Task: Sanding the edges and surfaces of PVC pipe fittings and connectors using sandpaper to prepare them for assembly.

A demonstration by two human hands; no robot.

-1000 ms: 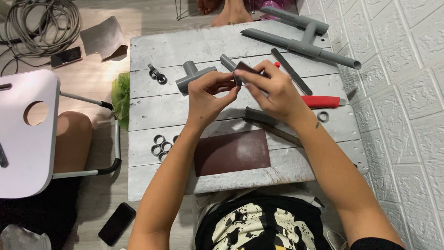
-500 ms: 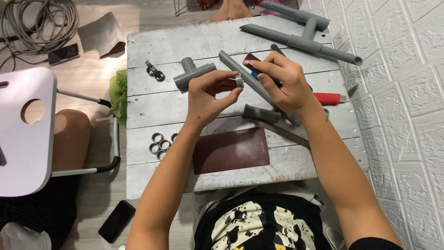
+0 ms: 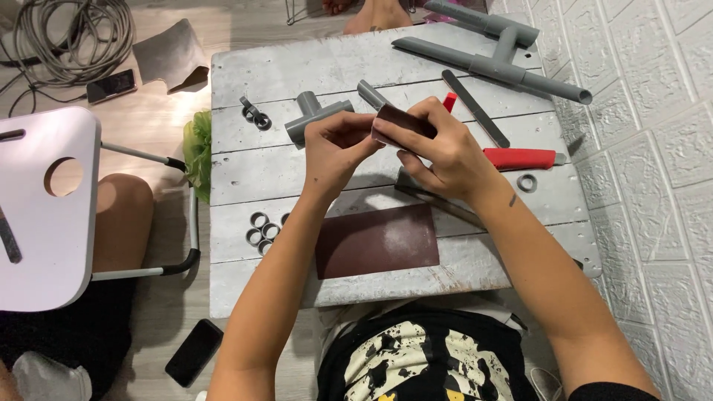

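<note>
My left hand (image 3: 334, 148) is pinched shut just in front of a small folded piece of dark brown sandpaper (image 3: 401, 121). My right hand (image 3: 442, 152) grips that piece and presses it against my left fingertips. The small grey ring in my left fingers is hidden by the paper and fingers. Both hands hover above the grey plank table (image 3: 297, 67). A short grey pipe (image 3: 369, 93) lies just behind them, and a grey tee fitting (image 3: 312, 115) lies to their left.
A full brown sandpaper sheet (image 3: 376, 241) lies at the near edge beside several grey rings (image 3: 261, 230). A red-handled tool (image 3: 520, 158), a black strip (image 3: 475, 108), a loose ring (image 3: 526, 182) and a pipe assembly (image 3: 497, 59) lie right. A white stool (image 3: 44, 223) stands left; a phone (image 3: 194, 350) is on the floor.
My right hand drew the sandpaper away from my left hand, exposing the grey ring, then brought it back over the ring. The view shifted slightly.
</note>
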